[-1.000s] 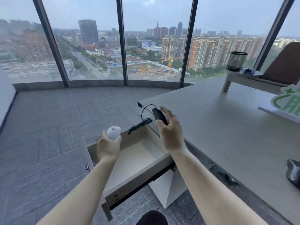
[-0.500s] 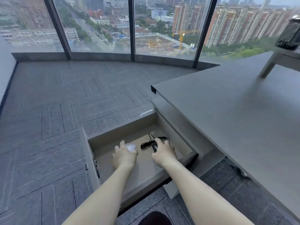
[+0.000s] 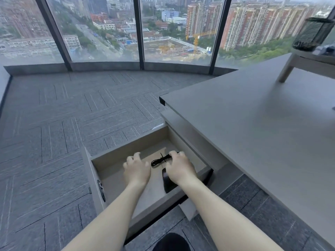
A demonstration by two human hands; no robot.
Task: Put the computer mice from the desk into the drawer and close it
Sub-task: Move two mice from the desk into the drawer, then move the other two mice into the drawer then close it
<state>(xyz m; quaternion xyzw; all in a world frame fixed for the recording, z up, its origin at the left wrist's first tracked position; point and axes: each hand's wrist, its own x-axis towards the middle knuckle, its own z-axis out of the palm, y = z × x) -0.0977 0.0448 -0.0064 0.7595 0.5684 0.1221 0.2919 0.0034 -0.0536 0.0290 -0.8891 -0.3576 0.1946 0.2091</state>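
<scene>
Drawer (image 3: 126, 154): pulled fully out from under the bench (image 3: 253, 133), its light interior exposed over grey carpet tile floor (image 3: 54, 124). Black mouse (image 3: 167, 180): lying on the drawer bottom toward the near right, partly covered by the right wrist. Its bundled black cable (image 3: 159, 161): lying on the drawer bottom just ahead of the mouse, between the two hands. Right hand (image 3: 179, 169): palm down inside the drawer, fingers curled at the far end of the cable bundle; whether they pinch it cannot be told. Left hand (image 3: 136, 170): palm down inside the drawer, beside the cable, fingers (image 3: 135, 156) bent and slightly spread; anything beneath the palm is hidden, so a grip cannot be told. White mouse: not visible. Bench surface, far right: a raised stand (image 3: 297, 64) carrying a black mesh cup (image 3: 313, 33). Background: floor-to-ceiling windows (image 3: 101, 28) onto a city view.
</scene>
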